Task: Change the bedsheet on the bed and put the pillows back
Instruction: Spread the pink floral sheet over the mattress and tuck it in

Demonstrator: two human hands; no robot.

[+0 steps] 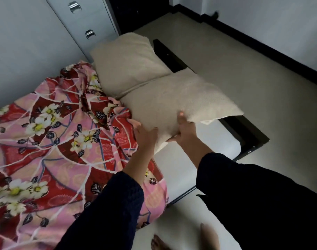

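The near pillow is raised at its near corner, its far edge still down at the head of the bed beside the far pillow, which lies flat against the drawer unit. The right hand grips that raised corner, thumb on top and fingers curled underneath. The left hand is against the pillow's near-left edge, but its fingers are hidden between pillow and cloth, so I cannot tell whether it is gripping or only steadying.

The floral bedsheet is rumpled and bunched toward the pillows, touching both. It is pulled clear of the right side, where the bare mattress shows above the dark bed frame.

With 2 pillows at the head and a sheet that is neither spread nor tucked, this looks like the clearing stage: the pillows come off so the sheet can be dealt with. The next move calls for lifting this pillow free without dragging the bunched sheet along, then setting it aside off the mattress. The far pillow needs the same.
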